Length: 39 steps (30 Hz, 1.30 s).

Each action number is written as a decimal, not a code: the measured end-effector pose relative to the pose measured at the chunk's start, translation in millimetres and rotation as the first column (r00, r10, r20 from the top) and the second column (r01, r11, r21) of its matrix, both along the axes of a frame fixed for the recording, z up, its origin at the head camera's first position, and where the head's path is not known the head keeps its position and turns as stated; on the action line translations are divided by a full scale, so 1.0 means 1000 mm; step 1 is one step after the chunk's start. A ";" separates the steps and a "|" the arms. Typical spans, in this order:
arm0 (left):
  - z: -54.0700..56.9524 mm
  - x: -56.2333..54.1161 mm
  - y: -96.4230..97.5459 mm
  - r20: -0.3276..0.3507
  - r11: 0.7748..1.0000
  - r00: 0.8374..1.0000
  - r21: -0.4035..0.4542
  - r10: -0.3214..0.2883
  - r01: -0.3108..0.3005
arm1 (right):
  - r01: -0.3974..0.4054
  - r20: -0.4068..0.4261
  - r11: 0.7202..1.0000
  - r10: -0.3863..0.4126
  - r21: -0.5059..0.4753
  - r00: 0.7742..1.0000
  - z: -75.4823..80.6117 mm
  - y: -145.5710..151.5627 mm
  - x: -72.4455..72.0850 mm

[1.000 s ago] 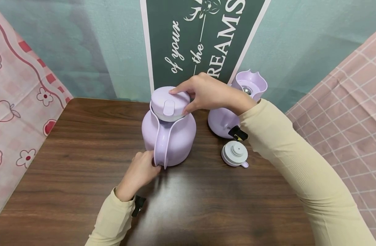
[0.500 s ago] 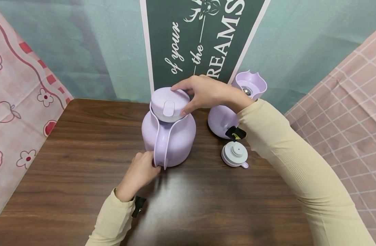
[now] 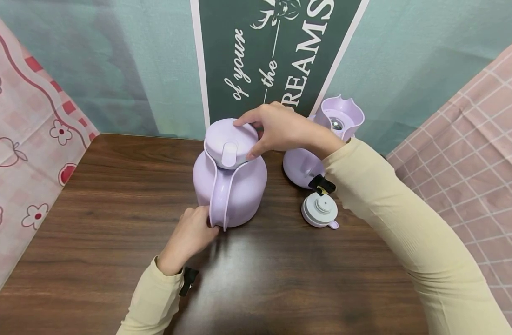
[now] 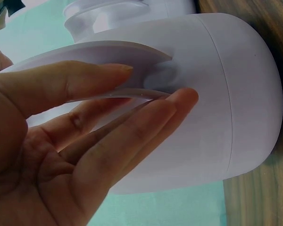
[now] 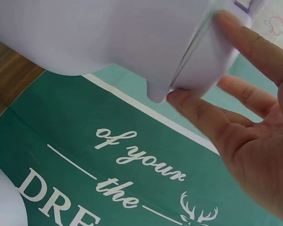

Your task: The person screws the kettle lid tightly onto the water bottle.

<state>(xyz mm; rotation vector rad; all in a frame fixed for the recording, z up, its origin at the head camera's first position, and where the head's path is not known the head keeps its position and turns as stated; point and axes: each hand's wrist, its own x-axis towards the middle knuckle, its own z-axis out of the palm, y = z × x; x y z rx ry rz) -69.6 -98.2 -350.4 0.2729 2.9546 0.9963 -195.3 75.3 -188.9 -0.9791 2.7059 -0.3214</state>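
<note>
Right hand [image 3: 278,128] has the lilac lid [image 3: 222,135] between thumb and fingers, right on top of the big jug [image 3: 247,193]. Left hand [image 3: 193,232] has thumb and fingers round the handle [image 3: 220,200], hard to tell how snugly. Second jug [image 3: 302,167] sits partly behind the right wrist [image 3: 329,142], small grey lid [image 3: 320,209] just nearer on the table [image 3: 281,274].

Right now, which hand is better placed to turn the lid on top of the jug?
Likely the right hand: its fingers hold the lid from its side. The left hand is lower, at the handle, so it seems better suited to steadying the jug.
</note>
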 end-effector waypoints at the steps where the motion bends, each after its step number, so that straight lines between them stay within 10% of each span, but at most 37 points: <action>1: 0.000 0.000 0.000 -0.001 1.000 1.000 0.000 0.000 0.000 | 0.003 -0.005 1.000 -0.003 0.001 1.000 0.000 0.000 0.001; 39: 0.000 0.001 0.000 -0.005 1.000 1.000 0.009 0.000 0.000 | -0.055 0.009 0.997 0.054 0.050 0.998 0.003 0.000 0.002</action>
